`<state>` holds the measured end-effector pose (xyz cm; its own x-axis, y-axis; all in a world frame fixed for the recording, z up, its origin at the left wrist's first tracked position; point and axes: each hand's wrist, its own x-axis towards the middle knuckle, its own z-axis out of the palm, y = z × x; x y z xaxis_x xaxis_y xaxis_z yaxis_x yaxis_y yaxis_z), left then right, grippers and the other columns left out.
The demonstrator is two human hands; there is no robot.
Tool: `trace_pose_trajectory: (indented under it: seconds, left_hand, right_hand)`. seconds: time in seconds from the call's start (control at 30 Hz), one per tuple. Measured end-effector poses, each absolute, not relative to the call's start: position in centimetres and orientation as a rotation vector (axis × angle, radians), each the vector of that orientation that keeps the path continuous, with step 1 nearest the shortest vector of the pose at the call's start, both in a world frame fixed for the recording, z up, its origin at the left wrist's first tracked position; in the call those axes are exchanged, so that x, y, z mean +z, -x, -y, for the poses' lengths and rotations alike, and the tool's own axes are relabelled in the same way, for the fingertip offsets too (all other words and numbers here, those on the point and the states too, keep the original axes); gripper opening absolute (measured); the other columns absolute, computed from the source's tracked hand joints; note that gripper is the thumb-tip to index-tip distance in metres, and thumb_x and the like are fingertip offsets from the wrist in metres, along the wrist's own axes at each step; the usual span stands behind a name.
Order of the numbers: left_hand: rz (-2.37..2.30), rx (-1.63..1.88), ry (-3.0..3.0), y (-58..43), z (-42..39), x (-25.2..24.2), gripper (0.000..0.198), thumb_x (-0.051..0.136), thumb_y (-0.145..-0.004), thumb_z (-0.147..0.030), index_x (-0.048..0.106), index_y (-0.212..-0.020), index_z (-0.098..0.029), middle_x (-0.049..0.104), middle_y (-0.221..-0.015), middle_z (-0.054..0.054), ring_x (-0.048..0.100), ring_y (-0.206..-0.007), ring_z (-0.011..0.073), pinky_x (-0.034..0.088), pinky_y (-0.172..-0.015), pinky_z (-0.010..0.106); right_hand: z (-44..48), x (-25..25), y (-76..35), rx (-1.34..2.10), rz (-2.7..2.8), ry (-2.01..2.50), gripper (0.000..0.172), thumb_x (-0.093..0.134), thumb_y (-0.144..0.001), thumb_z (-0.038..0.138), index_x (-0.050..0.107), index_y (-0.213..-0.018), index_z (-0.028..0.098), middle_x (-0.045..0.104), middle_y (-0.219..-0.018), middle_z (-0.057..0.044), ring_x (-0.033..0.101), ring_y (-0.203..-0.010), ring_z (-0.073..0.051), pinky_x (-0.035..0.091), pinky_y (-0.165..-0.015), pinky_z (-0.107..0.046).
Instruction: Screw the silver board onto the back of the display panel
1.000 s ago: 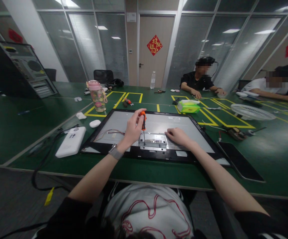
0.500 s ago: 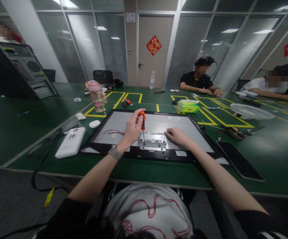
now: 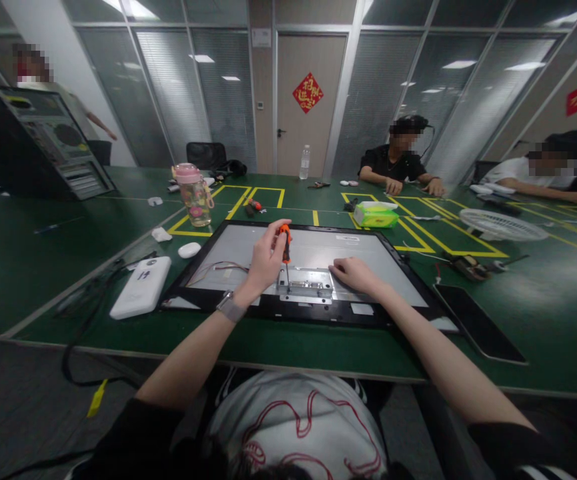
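My left hand (image 3: 267,257), with a watch on the wrist, is closed around an orange and black screwdriver (image 3: 285,244). The screwdriver stands upright, its shaft reaching down to the left end of a metal bracket (image 3: 313,275). This bracket lies at the near middle of a display panel (image 3: 228,250) with a black frame and a grey back. My right hand (image 3: 356,274) rests on the panel, fingers curled, with the fingertips at the bracket's upper right corner. Thin wires (image 3: 231,266) run across the panel left of my left hand.
Left of the panel lie a white power bank (image 3: 141,288), a white case (image 3: 189,250) and black cables; a pink-lidded bottle (image 3: 196,200) stands behind. To the right is a phone (image 3: 478,323). Farther back are a green tissue pack (image 3: 376,215), a fan grille (image 3: 503,225) and co-workers.
Both my hands and the screwdriver have barely moved. In the left background a person has walked to the right, and the co-worker across the table has moved their hands apart.
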<state>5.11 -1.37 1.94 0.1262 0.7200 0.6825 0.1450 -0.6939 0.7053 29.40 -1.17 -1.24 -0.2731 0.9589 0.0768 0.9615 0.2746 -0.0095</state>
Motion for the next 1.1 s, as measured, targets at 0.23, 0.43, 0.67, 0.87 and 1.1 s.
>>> trace_pose_trajectory:
  seconds: [0.23, 0.43, 0.67, 0.87, 1.1]
  left_hand:
    - [-0.838, 1.596, -1.938, -5.10, 1.47, 2.04, 0.029, 0.040, -0.095, -0.030, 0.052, -0.120, -0.022, 0.058, -0.082, 0.001, 0.055, -0.062, 0.0079, 0.048, -0.055, 0.020]
    - [-0.822, 1.596, -1.935, -5.11, 1.61, 2.21, 0.028, 0.041, -0.095, -0.028, 0.051, -0.120, -0.020, 0.058, -0.082, 0.001, 0.055, -0.061, 0.0074, 0.049, -0.054, 0.018]
    - [-0.827, 1.595, -1.936, -5.10, 1.49, 2.04, 0.029, 0.041, -0.095, -0.030, 0.052, -0.120, -0.021, 0.057, -0.082, 0.001, 0.055, -0.062, 0.0077, 0.049, -0.055, 0.018]
    - [-0.830, 1.605, -1.966, -5.08, 1.44, 1.94, 0.029, 0.040, -0.095, -0.029, 0.052, -0.121, -0.021, 0.058, -0.082, 0.001, 0.055, -0.062, 0.0077, 0.049, -0.056, 0.019]
    - [-0.859, 1.601, -1.987, -5.01, 1.52, 2.01, 0.029, 0.040, -0.095, -0.028, 0.052, -0.121, -0.021, 0.060, -0.083, 0.002, 0.055, -0.064, 0.0088, 0.048, -0.058, 0.020]
  right_hand:
    - [1.15, -1.30, -29.40, -0.053, 2.448, 1.837, 0.038, 0.037, -0.096, 0.035, 0.066, -0.081, 0.016, 0.070, -0.079, -0.011, 0.062, -0.073, -0.020, 0.030, -0.060, -0.026]
    - [1.03, -1.48, -29.51, -0.062, 2.450, 1.833, 0.038, 0.037, -0.096, 0.035, 0.066, -0.080, 0.016, 0.070, -0.079, -0.011, 0.061, -0.073, -0.020, 0.029, -0.060, -0.027]
    - [1.21, -1.28, -29.44, -0.063, 2.453, 1.837, 0.038, 0.037, -0.096, 0.035, 0.066, -0.081, 0.016, 0.070, -0.079, -0.011, 0.061, -0.073, -0.020, 0.029, -0.060, -0.026]
    - [1.30, -1.11, -29.30, -0.064, 2.450, 1.851, 0.038, 0.037, -0.096, 0.035, 0.067, -0.083, 0.016, 0.071, -0.081, -0.011, 0.062, -0.075, -0.020, 0.030, -0.061, -0.026]
    - [1.38, -1.06, -29.22, -0.054, 2.446, 1.867, 0.038, 0.037, -0.096, 0.035, 0.067, -0.083, 0.016, 0.071, -0.081, -0.012, 0.062, -0.075, -0.020, 0.030, -0.061, -0.026]
